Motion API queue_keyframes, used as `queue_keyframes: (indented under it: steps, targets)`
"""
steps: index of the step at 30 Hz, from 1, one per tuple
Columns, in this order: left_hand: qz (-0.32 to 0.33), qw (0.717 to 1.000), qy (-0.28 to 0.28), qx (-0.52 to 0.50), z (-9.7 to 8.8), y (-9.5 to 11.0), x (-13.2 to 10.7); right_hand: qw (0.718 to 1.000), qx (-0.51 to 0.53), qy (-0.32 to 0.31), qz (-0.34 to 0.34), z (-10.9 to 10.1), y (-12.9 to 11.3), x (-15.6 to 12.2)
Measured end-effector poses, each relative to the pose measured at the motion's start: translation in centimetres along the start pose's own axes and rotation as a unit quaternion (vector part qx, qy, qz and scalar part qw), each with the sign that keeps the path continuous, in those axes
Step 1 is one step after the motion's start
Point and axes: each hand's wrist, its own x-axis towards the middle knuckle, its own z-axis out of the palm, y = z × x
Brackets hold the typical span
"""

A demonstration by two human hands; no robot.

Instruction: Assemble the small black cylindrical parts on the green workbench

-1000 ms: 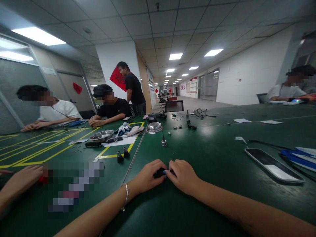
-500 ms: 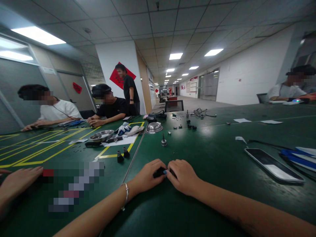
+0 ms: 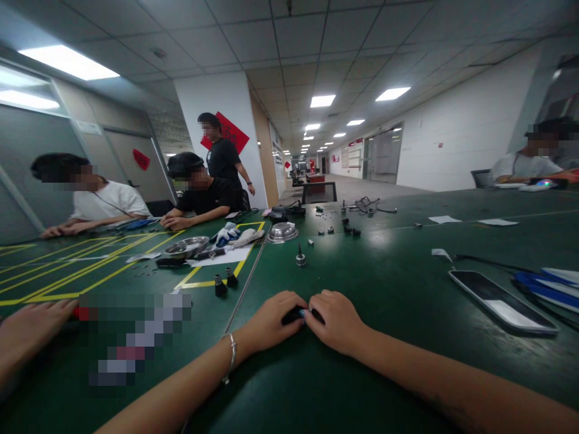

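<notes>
My left hand (image 3: 274, 319), with a silver bracelet (image 3: 232, 355) on its wrist, rests on the green table with its fingers curled. My right hand (image 3: 337, 322) meets it at the fingertips, curled in the same way. Something dark shows between thumb and fingers, and a small blue spot is at the thumb tips; what they hold, if anything, is too hidden to name. Beyond the hands stands a metal part with a round base and thin stem (image 3: 301, 256). Two black parts with metal tops (image 3: 220, 286) are up and left of my left hand.
A co-worker's hand (image 3: 34, 325) lies at the left edge near a pixelated area. A phone (image 3: 502, 301) and blue-and-white items are right. Metal bowls (image 3: 283, 232), gloves (image 3: 228, 235), small parts and cables lie farther back. Several people are around the table.
The standing person in black at the back has moved left and turned. My hands stay in almost the same place and pose.
</notes>
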Motion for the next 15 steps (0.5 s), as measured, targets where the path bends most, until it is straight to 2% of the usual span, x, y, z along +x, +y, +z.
queue_keyframes:
  steps: [15]
  targets:
    - [0.003,0.999,-0.038,0.013,-0.20,0.30,0.16,1.000,0.002,-0.004,-0.009,-0.10,0.05,-0.06]
